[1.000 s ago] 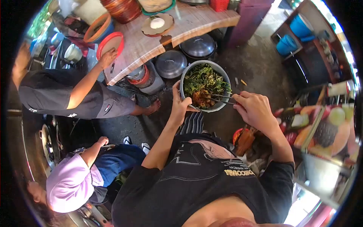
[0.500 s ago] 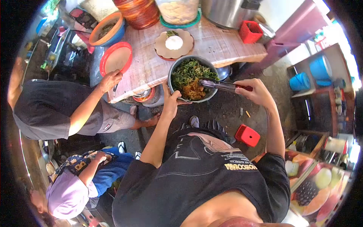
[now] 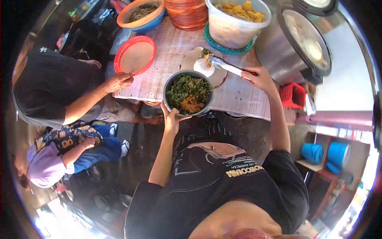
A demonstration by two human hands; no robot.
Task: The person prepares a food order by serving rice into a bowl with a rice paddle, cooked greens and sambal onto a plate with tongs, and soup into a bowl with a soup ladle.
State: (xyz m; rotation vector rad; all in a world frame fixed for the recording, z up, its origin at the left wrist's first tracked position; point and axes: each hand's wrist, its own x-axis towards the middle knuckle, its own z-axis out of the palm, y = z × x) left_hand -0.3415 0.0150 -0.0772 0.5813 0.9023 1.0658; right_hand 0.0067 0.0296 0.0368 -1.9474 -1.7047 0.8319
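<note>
My left hand [image 3: 172, 120] grips the lower left rim of a grey bowl [image 3: 188, 73], held up at the table's near edge. Inside are chopped leafy greens [image 3: 184, 88] and an orange shredded topping [image 3: 191, 103]. In my right hand [image 3: 258, 77] is a pair of metal tongs [image 3: 230, 67] with dark handles. Their tips are over a scalloped tan plate [image 3: 217, 78], close to a white mound [image 3: 203, 68] that looks like rice, with a little orange food at the tips. Some greens [image 3: 205, 52] lie beside the mound. The bowl hides the plate's near part.
A person's hand [image 3: 119, 82] touches a red-rimmed basin [image 3: 149, 63] on the left. Along the back stand an orange basin [image 3: 158, 12], stacked reddish plates [image 3: 186, 16], a clear tub [image 3: 234, 34] of yellow food and a large steel cooker [image 3: 274, 47]. A red basket [image 3: 291, 96] is at right.
The tongs have moved from the bowl up to the plate, now with some orange food at their tips. The view has shifted, and the steel cooker's open top now shows.
</note>
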